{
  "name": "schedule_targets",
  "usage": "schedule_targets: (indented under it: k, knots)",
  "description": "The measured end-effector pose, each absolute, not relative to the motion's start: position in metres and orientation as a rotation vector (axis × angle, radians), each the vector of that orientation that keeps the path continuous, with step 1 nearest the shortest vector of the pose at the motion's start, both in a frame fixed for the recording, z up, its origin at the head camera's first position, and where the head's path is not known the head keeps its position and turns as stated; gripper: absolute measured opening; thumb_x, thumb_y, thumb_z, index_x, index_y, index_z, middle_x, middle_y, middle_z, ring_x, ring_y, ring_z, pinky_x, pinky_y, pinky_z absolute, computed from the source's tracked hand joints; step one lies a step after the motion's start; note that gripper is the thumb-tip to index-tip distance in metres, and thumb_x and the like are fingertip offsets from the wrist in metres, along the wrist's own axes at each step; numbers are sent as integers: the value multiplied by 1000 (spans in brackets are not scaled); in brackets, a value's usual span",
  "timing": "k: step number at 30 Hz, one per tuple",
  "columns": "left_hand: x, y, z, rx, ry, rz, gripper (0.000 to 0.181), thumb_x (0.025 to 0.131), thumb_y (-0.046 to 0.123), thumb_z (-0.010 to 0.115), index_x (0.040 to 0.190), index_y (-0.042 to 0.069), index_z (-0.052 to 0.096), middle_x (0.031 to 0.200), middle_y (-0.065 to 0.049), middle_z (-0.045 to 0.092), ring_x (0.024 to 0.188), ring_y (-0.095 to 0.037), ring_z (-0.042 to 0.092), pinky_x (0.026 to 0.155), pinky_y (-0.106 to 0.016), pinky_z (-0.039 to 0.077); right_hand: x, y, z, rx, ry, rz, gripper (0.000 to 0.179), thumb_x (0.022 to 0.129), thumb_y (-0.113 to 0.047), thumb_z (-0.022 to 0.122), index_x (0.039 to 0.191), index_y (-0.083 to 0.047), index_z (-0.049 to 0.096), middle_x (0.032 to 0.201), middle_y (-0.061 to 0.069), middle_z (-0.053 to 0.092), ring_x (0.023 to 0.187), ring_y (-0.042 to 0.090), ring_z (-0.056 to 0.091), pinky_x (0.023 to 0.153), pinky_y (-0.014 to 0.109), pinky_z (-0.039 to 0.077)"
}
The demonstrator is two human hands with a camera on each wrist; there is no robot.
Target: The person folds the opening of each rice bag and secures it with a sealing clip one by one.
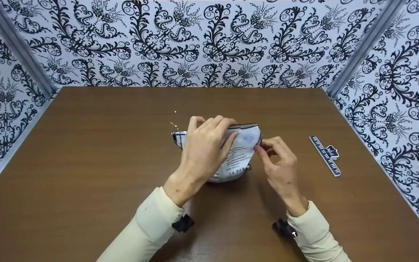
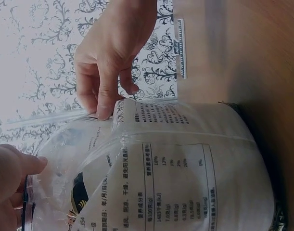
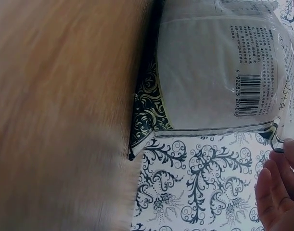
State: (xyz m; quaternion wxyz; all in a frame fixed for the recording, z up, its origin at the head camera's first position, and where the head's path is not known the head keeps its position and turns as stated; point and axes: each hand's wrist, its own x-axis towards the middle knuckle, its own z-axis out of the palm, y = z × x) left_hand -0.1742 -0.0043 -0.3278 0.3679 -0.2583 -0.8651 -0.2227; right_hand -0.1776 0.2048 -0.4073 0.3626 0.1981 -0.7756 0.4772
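Note:
A printed plastic food bag with pale contents stands on the table, its top part bent over. My left hand holds that top, fingers over the upper edge and thumb against the near face. At the bag's right side my right hand pinches the edge between thumb and fingers. In the left wrist view the clear bag shows a printed table, and the right hand grips its edge. A barcode and a dark patterned base mark the bag in the right wrist view.
A long bag clip with a piano-key pattern lies on the brown table, right of the hands. Small bright specks are near the bag's left corner. Patterned walls enclose the table's back and sides.

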Motion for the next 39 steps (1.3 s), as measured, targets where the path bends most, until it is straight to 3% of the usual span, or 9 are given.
schedule_targets:
  k: [20,39]
  knots:
    - [-175,-2,-323,-709,-2156,-754,5,96,21,74,98,17,76,93,8,78,85,-9,75,69,-31,43,-176,207,-407,553,-1923,1274,14,85,11,77,86,-4,75,84,9,69,77,6,60,70,14,49]
    - [-175,-3,-323,-688,-2200,-842,5,94,24,77,96,19,78,93,9,79,84,-8,76,68,-32,42,-178,211,-412,618,-1936,1112,12,85,10,78,85,0,71,83,10,68,75,10,59,70,13,47]
